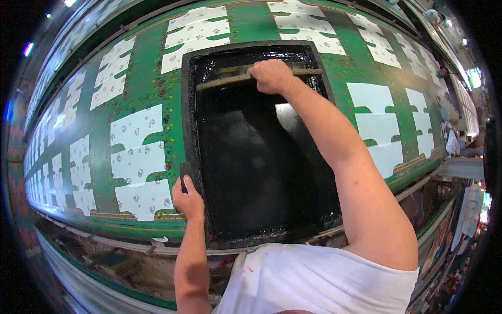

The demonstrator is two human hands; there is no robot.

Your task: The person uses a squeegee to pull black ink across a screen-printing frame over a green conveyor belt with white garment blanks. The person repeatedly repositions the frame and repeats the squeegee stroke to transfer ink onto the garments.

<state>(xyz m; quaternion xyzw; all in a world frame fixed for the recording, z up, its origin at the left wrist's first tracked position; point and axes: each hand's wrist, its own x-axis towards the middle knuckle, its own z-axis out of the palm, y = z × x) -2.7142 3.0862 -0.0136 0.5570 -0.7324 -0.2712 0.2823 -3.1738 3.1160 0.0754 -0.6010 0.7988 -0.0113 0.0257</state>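
Observation:
A black screen-printing frame (191, 131) lies on the green printing table, its mesh (256, 162) coated with wet-looking black ink. Near its far end, a wooden squeegee (226, 80) stretches across the inside. My right hand (271, 77) is closed in a fist around the squeegee, the arm reaching over the mesh. At the frame's left side, toward the near end, my left hand (188, 200) grips a dark frame handle (183, 170). The squeegee's blade edge and my right fingertips are hidden.
White fabric pieces with small dark prints (137, 162) lie in rows to the left and far side. Plain white fabric pieces (374, 125) lie to the right. The green table (175, 99) is speckled with paint. A rail (130, 246) runs along the near edge.

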